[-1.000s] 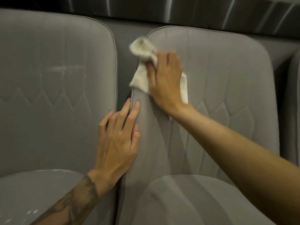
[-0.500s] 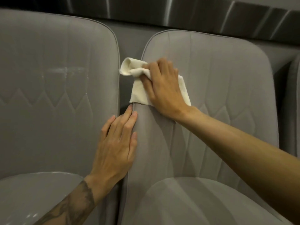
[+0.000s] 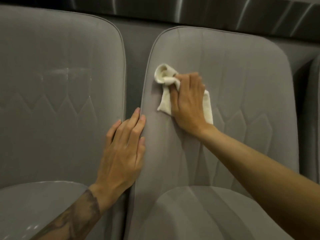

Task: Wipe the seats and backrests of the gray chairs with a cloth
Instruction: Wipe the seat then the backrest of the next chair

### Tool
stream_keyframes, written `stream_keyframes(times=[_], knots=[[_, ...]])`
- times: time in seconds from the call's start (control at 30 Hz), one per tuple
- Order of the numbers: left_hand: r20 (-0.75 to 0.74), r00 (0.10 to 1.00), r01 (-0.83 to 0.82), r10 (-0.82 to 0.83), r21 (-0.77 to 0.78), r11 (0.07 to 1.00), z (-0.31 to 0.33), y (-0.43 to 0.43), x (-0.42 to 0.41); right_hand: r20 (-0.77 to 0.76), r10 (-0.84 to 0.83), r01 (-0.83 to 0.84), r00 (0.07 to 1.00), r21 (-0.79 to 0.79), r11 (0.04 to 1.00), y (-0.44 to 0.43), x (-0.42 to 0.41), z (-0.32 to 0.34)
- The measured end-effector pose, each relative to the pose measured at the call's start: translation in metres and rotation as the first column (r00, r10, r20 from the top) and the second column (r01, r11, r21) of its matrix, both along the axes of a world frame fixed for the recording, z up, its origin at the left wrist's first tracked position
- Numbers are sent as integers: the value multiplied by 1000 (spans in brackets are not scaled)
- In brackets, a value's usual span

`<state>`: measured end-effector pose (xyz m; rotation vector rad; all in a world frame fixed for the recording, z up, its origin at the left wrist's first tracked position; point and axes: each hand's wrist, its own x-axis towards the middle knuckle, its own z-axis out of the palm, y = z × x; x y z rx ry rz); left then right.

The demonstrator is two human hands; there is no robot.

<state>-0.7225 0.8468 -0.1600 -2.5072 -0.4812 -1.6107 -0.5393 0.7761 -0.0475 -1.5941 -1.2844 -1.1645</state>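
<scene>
Two gray upholstered chairs stand side by side. On the backrest [image 3: 242, 80] of the right chair, my right hand [image 3: 188, 103] presses a cream cloth [image 3: 166, 77] against the fabric near its left edge, fingers curled over the bunched top of the cloth. My left hand [image 3: 123, 153] lies flat with straight fingers on the left edge of that backrest, at the gap between the chairs. The right chair's seat [image 3: 207, 213] shows below. The left chair's backrest [image 3: 57, 84] has faint pale streaks, and its seat [image 3: 34, 205] shows at the lower left.
A narrow dark gap [image 3: 133, 75] separates the two backrests. Behind them runs a dark wall with shiny metal panels [image 3: 225, 11]. The edge of a third gray chair [image 3: 315, 101] shows at the far right.
My right hand has slid the cloth down and rightward, from the backrest's upper left edge onto its face. My left hand has stayed on the backrest's left edge.
</scene>
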Motion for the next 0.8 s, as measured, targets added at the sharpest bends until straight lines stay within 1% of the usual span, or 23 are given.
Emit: stream_keyframes(times=[0.07,0.1,0.13,0.17,0.2,0.27,0.33,0.4,0.43,0.47,0.5,0.53,0.6,0.63,0.67,0.7,0.77,0.8], knots=[[-5,1000,-9,9,6,1000,-1,1,1,-76,-50,58,996,109,992,9,3,17],[-6,1000,-18,18,12,1000,-1,1,1,-110,-47,64,993,152,986,12,2,20],[-6,1000,-26,27,17,999,-2,2,1,-124,-39,60,992,173,983,13,-1,14],[-5,999,-32,32,22,999,-2,2,1,-115,-18,36,993,160,987,10,-4,0],[-3,999,-33,33,25,999,-3,3,2,-93,19,-8,995,115,993,3,-8,-23],[6,1000,-28,28,19,999,-3,3,2,-46,90,-91,995,-30,995,-20,-17,-85],[7,1000,-30,30,20,999,-3,3,2,10,125,-122,992,-173,977,-43,-21,-144],[8,999,-36,36,25,999,-3,2,2,87,159,-127,983,-297,947,-58,-17,-172],[9,999,-37,36,23,999,-2,2,2,128,175,-125,976,-331,935,-60,-11,-170],[10,999,-35,35,21,999,-2,1,2,158,168,-110,973,-323,940,-56,-5,-160],[8,999,-32,32,18,999,-2,1,2,146,125,-81,981,-275,958,-49,-1,-144],[8,1000,-29,29,15,999,-2,1,2,89,55,-37,995,-192,981,-40,1,-125],[10,1000,-24,23,12,1000,-2,1,2,-97,-56,53,994,-30,998,-21,0,-96],[9,1000,-21,20,13,1000,-2,1,2,-138,-61,59,989,-14,998,-18,-4,-95],[8,1000,-19,19,13,1000,-2,1,1,-113,-42,38,993,-38,999,-20,-8,-105],[10,1000,-22,21,12,1000,-2,1,1,-48,11,-15,999,-92,996,-27,-12,-124],[8,1000,-23,23,11,1000,-1,0,1,86,168,-142,982,-252,957,-49,-15,-166],[6,1000,-24,24,11,1000,-1,0,1,141,223,-162,964,-350,923,-60,-11,-181]])
